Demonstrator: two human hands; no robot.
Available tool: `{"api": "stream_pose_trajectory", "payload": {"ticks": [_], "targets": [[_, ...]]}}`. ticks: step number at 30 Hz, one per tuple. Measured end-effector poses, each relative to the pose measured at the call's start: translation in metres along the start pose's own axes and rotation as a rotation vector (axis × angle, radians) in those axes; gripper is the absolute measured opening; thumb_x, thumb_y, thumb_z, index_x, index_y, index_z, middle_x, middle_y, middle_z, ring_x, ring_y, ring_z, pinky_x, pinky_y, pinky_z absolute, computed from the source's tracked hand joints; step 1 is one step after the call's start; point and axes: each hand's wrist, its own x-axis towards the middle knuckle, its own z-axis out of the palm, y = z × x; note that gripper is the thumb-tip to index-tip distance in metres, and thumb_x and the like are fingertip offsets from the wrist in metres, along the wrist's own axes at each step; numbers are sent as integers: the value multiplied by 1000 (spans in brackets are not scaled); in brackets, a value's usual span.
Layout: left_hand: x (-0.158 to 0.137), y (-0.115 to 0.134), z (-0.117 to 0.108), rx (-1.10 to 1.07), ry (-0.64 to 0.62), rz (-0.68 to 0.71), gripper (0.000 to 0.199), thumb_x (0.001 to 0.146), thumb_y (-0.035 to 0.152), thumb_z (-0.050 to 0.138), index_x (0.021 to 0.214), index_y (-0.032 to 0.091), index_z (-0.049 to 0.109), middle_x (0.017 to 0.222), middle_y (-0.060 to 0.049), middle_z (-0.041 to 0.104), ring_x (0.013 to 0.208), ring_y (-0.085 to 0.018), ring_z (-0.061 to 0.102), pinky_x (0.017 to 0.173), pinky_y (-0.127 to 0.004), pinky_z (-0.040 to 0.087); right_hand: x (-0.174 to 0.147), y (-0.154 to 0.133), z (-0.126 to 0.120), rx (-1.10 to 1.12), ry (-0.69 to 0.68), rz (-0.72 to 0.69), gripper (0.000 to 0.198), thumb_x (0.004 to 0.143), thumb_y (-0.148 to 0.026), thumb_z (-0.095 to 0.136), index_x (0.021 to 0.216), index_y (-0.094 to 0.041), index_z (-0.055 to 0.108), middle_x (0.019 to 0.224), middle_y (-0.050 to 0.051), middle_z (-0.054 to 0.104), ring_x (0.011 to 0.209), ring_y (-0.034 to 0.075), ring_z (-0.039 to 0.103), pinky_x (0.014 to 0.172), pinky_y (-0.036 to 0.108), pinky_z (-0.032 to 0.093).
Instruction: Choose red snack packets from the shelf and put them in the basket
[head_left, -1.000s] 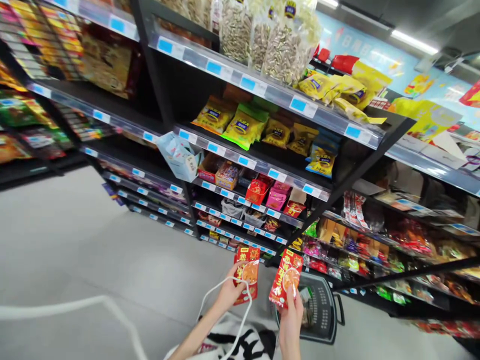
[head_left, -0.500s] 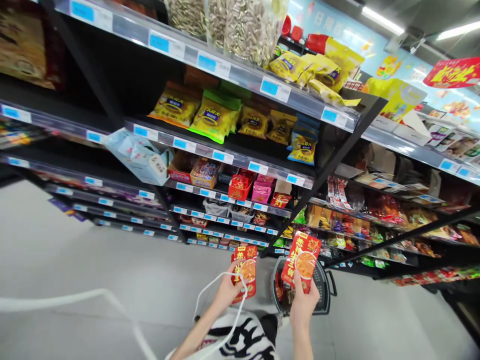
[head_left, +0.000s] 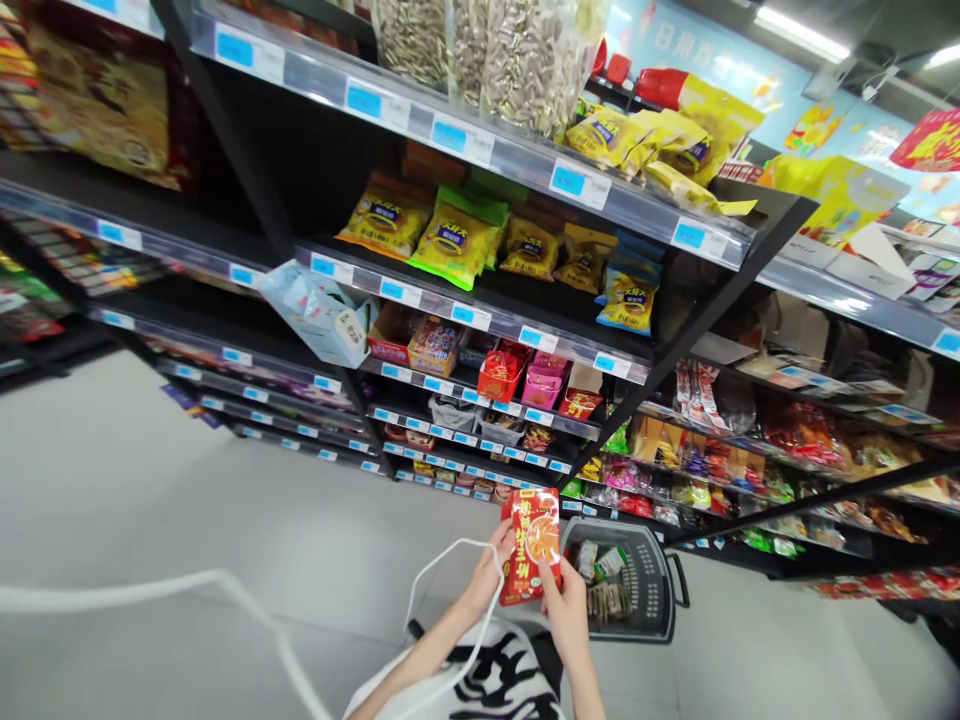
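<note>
Red food packets with yellow lettering and a picture of a bowl (head_left: 538, 530) are held together in front of me, face up. My left hand (head_left: 486, 578) grips their left edge. My right hand (head_left: 568, 608) pinches the lower right corner, thumb on the front. They overlap, so how many there are does not show. Just right of my right hand, a grey shopping basket (head_left: 658, 565) stands on the floor with several small packets inside, some green and white. A white cord (head_left: 474, 650) loops over my left wrist.
A shelf rack (head_left: 480, 330) with blue price tags runs across in front, carrying yellow snack bags (head_left: 457, 235) and small boxes. A light blue carton (head_left: 319, 310) juts out from the shelf edge. More shelving with bagged goods (head_left: 810, 430) continues on the right. Grey floor (head_left: 300, 540) lies below.
My right hand has moved left, bringing its red packet from over the basket onto the packets in my left hand. The basket's contents now show. The view has shifted slightly left.
</note>
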Motion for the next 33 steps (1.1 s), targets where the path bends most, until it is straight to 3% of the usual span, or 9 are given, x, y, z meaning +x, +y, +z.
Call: {"api": "stream_pose_trajectory", "payload": {"ticks": [3, 5, 7, 10, 12, 16, 21, 28, 33], "targets": [[-1, -3, -3, 182, 84, 131, 86, 68, 63, 83, 134, 18, 51, 129, -16, 65, 119, -33, 63, 104, -42, 50, -2, -5, -8, -201, -153, -112, 47, 94, -60, 58, 78, -17, 65, 72, 2, 63, 65, 15, 52, 60, 24, 42], [0, -6, -7, 228, 80, 155, 85, 71, 61, 81, 137, 19, 48, 128, -15, 66, 115, -32, 65, 103, -44, 51, -2, 0, -11, -231, -163, -97, 51, 98, -61, 51, 75, -17, 63, 65, 0, 59, 62, 15, 51, 58, 24, 40], [0, -8, -11, 196, 46, 140, 81, 76, 61, 77, 139, 21, 46, 128, -15, 66, 110, -31, 67, 98, -44, 54, 0, 12, -12, -172, -34, -42, 56, 96, -68, 48, 76, -18, 63, 57, -2, 50, 53, 14, 45, 50, 23, 36], [-2, -10, -14, 111, -21, 106, 77, 81, 58, 75, 142, 24, 43, 132, -15, 64, 108, -29, 69, 94, -42, 57, 3, 30, -12, -33, 151, 3, 59, 87, -73, 59, 98, -16, 69, 74, 3, 63, 59, 15, 52, 51, 24, 42], [-3, -12, -15, 91, -54, 108, 79, 81, 55, 77, 145, 24, 42, 136, -15, 62, 113, -30, 67, 98, -43, 56, 3, 35, -13, 36, 95, 17, 57, 82, -71, 67, 98, -16, 71, 86, 7, 68, 70, 19, 59, 58, 25, 47], [-2, -13, -15, 93, -90, 114, 85, 79, 49, 81, 150, 24, 42, 142, -15, 59, 131, -31, 57, 110, -45, 48, -3, 31, -12, 208, -104, 90, 47, 85, -63, 69, 83, -16, 70, 79, 5, 68, 72, 19, 61, 62, 25, 49], [-2, -14, -16, 72, -154, 67, 93, 76, 56, 80, 153, 24, 40, 141, -16, 60, 131, -34, 57, 110, -48, 48, -10, 29, -4, 384, -94, 119, 40, 78, -52, 81, 95, -18, 69, 90, 6, 72, 76, 21, 66, 66, 28, 52], [1, -23, -23, 97, -22, 27, 103, 66, 59, 88, 149, 21, 40, 139, -21, 60, 128, -39, 60, 105, -47, 53, -7, 36, -4, 221, 136, 4, 43, 76, -56, 80, 73, -17, 62, 71, 2, 68, 65, 17, 62, 62, 26, 51], [-4, -18, -25, 1, 5, -3, 97, 69, 58, 87, 145, 23, 37, 118, -15, 72, 110, -35, 71, 93, -46, 59, -2, 38, -21, 300, 453, -6, 44, 72, -58, 83, 86, -18, 69, 89, 6, 76, 83, 24, 69, 73, 31, 58]]}}
